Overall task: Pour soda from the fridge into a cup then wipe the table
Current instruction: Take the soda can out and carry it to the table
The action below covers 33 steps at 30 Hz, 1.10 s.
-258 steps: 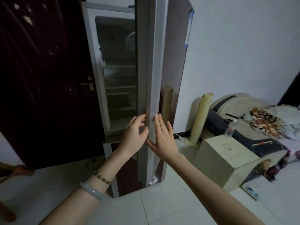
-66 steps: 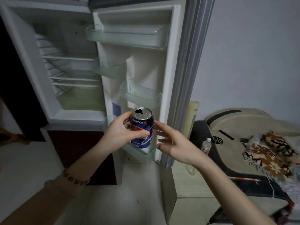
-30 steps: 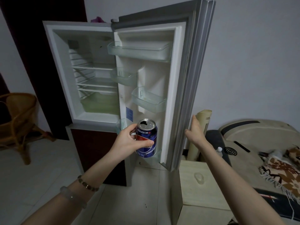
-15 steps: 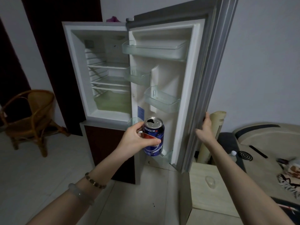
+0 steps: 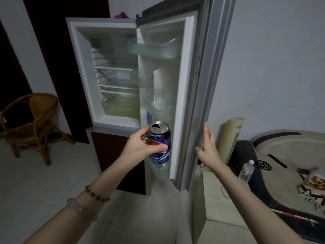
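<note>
A blue soda can point(image 5: 161, 148) with its tab opened is upright in my left hand point(image 5: 140, 147), whose fingers and thumb curl round its side, in front of the lower door shelves. The fridge point(image 5: 112, 74) stands open with bare white shelves inside. Its door point(image 5: 198, 81) swings out to the right. My right hand point(image 5: 207, 147) lies with straight fingers against the outer edge of that door. No cup or table shows in the head view.
A wicker chair point(image 5: 35, 124) stands on the tiled floor at the left. Right of the door are a pale tower fan point(image 5: 232, 136), a low cream cabinet point(image 5: 219, 196), a clear water bottle point(image 5: 246, 170) and a bed with a patterned mat point(image 5: 288, 152).
The can stays in my left hand. My right hand has stayed on the door's outer edge, and the door has swung a little toward the fridge. The view has shifted slightly.
</note>
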Motion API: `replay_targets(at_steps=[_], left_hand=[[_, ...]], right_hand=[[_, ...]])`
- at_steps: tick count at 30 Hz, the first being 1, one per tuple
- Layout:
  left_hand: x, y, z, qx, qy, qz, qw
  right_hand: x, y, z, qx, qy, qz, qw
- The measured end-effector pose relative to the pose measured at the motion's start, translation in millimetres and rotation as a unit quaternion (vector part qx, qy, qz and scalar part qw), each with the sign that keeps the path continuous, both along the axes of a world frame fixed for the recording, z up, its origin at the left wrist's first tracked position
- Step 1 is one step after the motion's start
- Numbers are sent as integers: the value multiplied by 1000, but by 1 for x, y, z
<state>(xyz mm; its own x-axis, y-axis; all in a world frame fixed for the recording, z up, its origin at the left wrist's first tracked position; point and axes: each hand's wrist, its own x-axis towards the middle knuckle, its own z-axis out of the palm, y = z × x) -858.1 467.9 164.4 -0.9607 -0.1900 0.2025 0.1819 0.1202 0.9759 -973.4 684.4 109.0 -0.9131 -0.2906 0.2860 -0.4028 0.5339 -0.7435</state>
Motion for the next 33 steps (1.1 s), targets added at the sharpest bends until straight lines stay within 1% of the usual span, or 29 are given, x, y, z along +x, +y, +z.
replay_targets(at_steps=[5, 9, 11, 13, 22, 27, 30, 33], left_hand=[[13, -12, -6, -16, -6, 32, 999], [24, -26, -14, -21, -16, 68, 997], [31, -34, -19, -28, -19, 92, 995], [40, -43, -22, -33, -22, 114, 993], [77, -110, -30, -36, -45, 213, 975], [84, -160, -29, -42, -51, 257, 964], [85, -198, -29, -55, -58, 260, 962], [82, -241, -27, -69, -66, 256, 962]], right_hand=[[14, -22, -14, 86, 92, 72, 989], [17, -41, -22, 161, 180, 116, 964], [18, -54, -24, 181, 222, 137, 948], [20, -71, -23, 191, 249, 157, 936], [31, -166, -19, 226, 302, 240, 895], [32, -230, -16, 240, 386, 218, 864], [35, -274, -13, 237, 446, 196, 840], [35, -318, -9, 226, 482, 197, 823]])
